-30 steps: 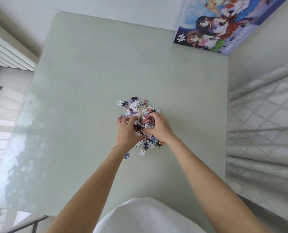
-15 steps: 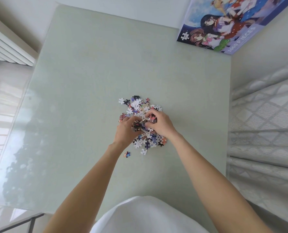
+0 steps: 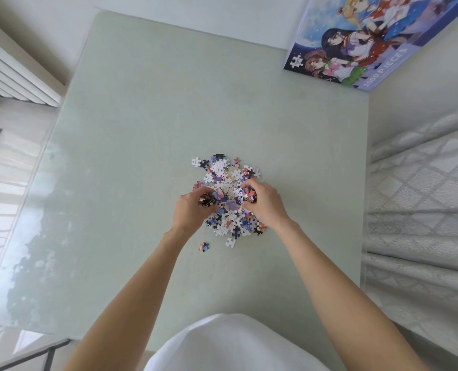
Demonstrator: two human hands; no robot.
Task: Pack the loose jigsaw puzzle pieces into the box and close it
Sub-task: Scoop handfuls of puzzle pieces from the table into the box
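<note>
A heap of loose jigsaw pieces [image 3: 226, 172] lies in the middle of the pale green table [image 3: 147, 108]. My left hand [image 3: 189, 210] and my right hand [image 3: 265, 203] are on the heap, fingers curled around bunches of pieces between them. Two stray pieces lie just in front of the heap, a coloured piece [image 3: 203, 246] and a white piece [image 3: 230, 242]. The puzzle box [image 3: 377, 38], printed with cartoon figures and "1000 PIECES", lies at the table's far right corner, partly past the frame edge.
A white radiator [image 3: 11, 73] runs along the wall at the left. Patterned white curtains [image 3: 423, 199] hang along the table's right edge. A metal frame [image 3: 35, 352] shows below the table's near left corner.
Both hands have drawn slightly apart, each gathering pieces from the heap. The camera has shifted a little.
</note>
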